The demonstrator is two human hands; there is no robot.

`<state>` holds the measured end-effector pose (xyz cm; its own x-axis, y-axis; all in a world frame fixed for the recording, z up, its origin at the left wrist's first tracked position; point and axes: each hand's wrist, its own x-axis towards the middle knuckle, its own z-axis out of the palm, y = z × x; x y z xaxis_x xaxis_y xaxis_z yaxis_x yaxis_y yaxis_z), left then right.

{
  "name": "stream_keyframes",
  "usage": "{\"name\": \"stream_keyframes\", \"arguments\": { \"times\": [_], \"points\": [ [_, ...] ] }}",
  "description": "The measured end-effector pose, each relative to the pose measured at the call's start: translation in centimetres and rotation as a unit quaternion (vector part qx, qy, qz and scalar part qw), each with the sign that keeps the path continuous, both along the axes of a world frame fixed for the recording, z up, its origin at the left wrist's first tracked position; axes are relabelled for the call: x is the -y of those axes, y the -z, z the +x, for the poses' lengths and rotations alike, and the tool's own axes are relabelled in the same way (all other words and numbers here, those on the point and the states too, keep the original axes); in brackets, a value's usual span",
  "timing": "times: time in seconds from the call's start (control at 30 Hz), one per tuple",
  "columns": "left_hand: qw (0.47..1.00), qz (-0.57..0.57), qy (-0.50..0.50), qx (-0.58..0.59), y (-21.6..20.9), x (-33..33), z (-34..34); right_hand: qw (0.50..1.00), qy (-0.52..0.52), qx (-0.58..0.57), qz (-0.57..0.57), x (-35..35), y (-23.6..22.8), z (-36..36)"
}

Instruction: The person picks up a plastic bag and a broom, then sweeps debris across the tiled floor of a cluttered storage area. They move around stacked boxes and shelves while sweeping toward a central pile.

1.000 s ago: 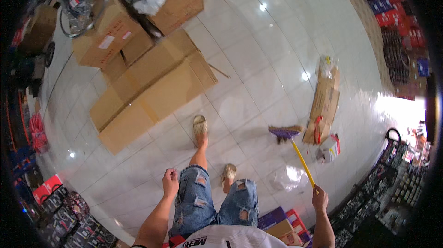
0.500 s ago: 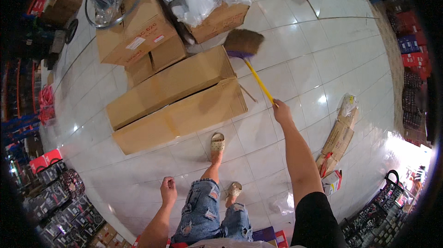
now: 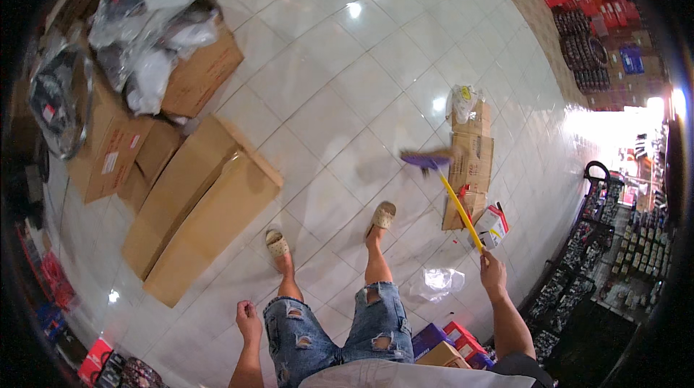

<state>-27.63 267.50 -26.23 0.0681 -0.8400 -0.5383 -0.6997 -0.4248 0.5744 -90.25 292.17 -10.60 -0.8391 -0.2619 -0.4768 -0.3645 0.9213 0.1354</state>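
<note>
Mid-sweep: right hand [image 3: 493,272] grips the yellow-handled broom [image 3: 442,180], left hand [image 3: 248,316] curled, empty; next stroke needs floor contact.

the room is brightly lit from above; small white glints sit on the glossy floor tiles [image 3: 347,77], one near the far edge, one by the flattened cardboard [image 3: 471,164]; a blown-out glare burns at the right edge; the broom head [image 3: 426,162] is smeared by motion blur; tile lines bend toward the rim; the corners fall to black; soft shadows lie beside the long boxes [image 3: 195,214]
</note>
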Motion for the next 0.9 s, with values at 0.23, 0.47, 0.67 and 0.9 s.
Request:
{"name": "stream_keyframes", "arguments": {
  "times": [0.23,0.47,0.67,0.9],
  "points": [
    [0.996,-0.054,0.061,0.046,-0.7,-1.4,-15.4,0.945,-0.168,0.160,-0.229,20.8,16.0,-6.4],
    [0.950,-0.104,0.292,0.046,-4.6,1.2,-32.8,0.937,-0.196,0.181,-0.224,43.8,30.0,-12.8],
    [0.991,-0.040,0.094,0.087,-6.8,2.6,-30.0,0.973,-0.108,0.156,-0.132,16.3,23.9,-32.1],
    [0.992,-0.015,0.000,0.127,-5.7,2.2,-25.7,0.987,-0.060,0.001,-0.147,0.5,6.1,-38.9]
  ]
}}
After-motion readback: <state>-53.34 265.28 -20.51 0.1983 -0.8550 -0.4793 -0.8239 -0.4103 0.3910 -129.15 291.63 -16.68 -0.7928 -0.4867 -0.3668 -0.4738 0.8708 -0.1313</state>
